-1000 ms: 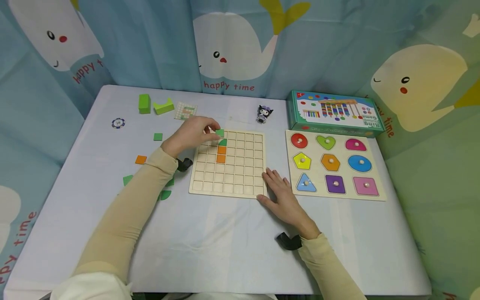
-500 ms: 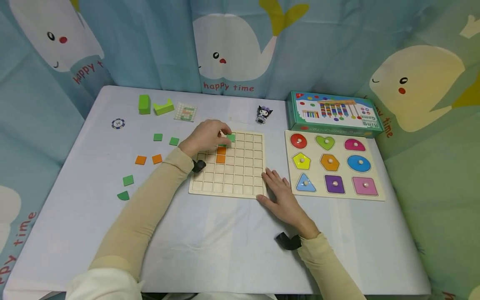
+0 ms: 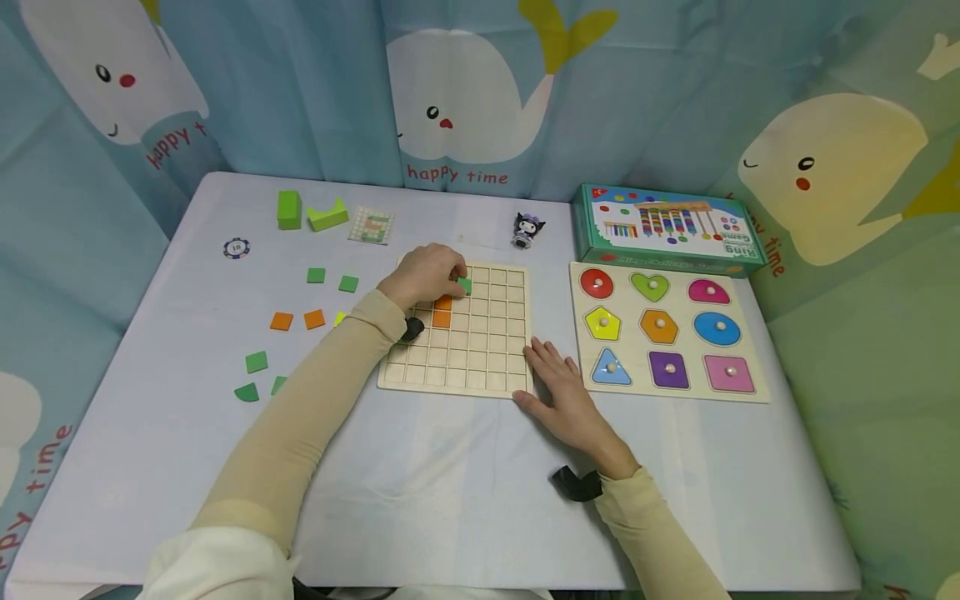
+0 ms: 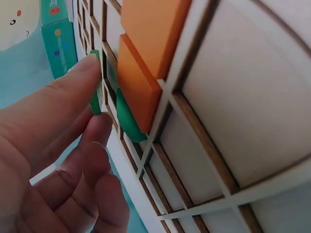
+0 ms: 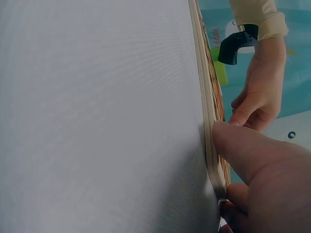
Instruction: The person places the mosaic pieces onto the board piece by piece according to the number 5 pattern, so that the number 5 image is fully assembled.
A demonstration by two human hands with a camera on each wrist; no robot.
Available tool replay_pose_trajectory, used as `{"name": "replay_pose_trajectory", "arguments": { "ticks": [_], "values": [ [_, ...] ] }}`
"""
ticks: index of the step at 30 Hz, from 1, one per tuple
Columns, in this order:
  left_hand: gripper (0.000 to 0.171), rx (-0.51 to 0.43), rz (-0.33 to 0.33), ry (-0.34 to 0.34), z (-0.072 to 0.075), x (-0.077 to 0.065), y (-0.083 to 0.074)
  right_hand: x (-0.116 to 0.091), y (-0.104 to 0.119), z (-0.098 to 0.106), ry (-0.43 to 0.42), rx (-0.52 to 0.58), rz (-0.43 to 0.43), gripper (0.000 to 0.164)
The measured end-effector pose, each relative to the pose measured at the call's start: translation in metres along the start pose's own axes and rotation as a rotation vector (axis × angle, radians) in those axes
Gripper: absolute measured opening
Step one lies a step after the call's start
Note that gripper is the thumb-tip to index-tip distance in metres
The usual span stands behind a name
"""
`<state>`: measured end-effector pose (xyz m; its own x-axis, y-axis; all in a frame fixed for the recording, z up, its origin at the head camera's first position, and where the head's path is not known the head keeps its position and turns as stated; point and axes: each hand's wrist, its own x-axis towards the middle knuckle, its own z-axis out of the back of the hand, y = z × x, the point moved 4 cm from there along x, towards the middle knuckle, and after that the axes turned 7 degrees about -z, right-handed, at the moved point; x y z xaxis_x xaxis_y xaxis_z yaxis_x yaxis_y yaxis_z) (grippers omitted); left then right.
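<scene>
My left hand [image 3: 430, 272] pinches a green square tile [image 3: 465, 286] between thumb and fingertips, over the upper part of the wooden grid board [image 3: 480, 367]. In the left wrist view the tile [image 4: 95, 82] stands on edge to the camera, right at the grid's ribs. Beside it, two orange square tiles [image 3: 442, 319] fill neighbouring cells, and a green rounded tile [image 4: 127, 119] shows past them. The head view hides that rounded tile behind my hand. My right hand [image 3: 564, 402] rests with spread fingers at the board's lower right corner, its thumb [image 5: 243, 145] touching the edge.
Loose green tiles [image 3: 257, 361] and orange tiles [image 3: 281, 321] lie left of the board. Green blocks [image 3: 288, 210], a pattern card [image 3: 371, 225] and a figurine [image 3: 527, 229] stand behind. At right are a shape puzzle [image 3: 630, 367] and a green box [image 3: 671, 229].
My left hand has moved right and slightly toward me, carrying the green square tile over to a cell beside the rounded green one. The right hand has stayed at the board's corner.
</scene>
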<state>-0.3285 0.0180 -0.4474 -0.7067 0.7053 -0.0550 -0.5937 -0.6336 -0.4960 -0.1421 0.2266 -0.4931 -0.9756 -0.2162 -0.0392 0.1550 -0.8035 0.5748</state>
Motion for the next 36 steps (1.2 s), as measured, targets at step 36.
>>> {"name": "replay_pose_trajectory", "arguments": {
  "ticks": [36],
  "values": [
    [0.034,-0.16,0.113,-0.174,0.05,-0.097,0.089,0.0,-0.002,-0.001,-0.001,0.001,0.005,0.074]
  ]
}}
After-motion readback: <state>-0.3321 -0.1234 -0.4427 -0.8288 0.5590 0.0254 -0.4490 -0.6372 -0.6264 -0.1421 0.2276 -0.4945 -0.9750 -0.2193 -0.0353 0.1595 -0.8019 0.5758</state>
